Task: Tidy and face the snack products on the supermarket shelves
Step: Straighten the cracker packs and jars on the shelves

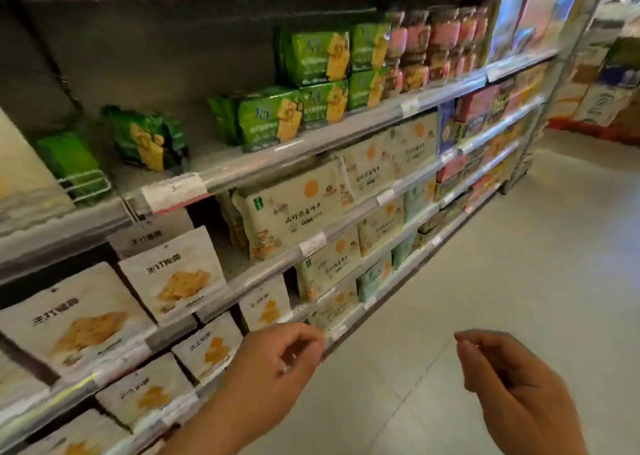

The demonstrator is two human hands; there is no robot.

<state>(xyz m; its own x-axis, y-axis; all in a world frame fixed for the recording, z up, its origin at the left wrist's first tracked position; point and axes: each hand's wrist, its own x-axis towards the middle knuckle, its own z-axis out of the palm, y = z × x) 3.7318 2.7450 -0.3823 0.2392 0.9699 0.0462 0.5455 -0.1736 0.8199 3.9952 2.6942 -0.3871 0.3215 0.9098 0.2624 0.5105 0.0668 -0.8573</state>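
My left hand point(277, 368) hangs low in front of the shelves with its fingers loosely curled and nothing in them, the fingertips just short of the rail of the lower shelf point(242, 285). My right hand point(512, 385) floats out over the pale floor point(519, 247), well apart from the racks, its fingers also loosely bent and empty, thumb and forefinger nearly meeting at the tip. Just above and to the left of my left fingers stand the white cracker pouches point(173, 274), upright in rows and facing out. Higher up, beyond my left fingertips, the cream biscuit bags point(291, 212) lean against one another, their fronts showing. On the shelf above those, far up from both hands, sit the green cracker packs point(266, 122): some stacked neatly to the right, while one green pack point(149, 139) stands alone and tilted further left, with a gap of bare shelf between it and the stack. To the right of the green stack are pink-labelled jars point(419, 42). The frame is blurred, so I cannot read the price tags point(173, 191).
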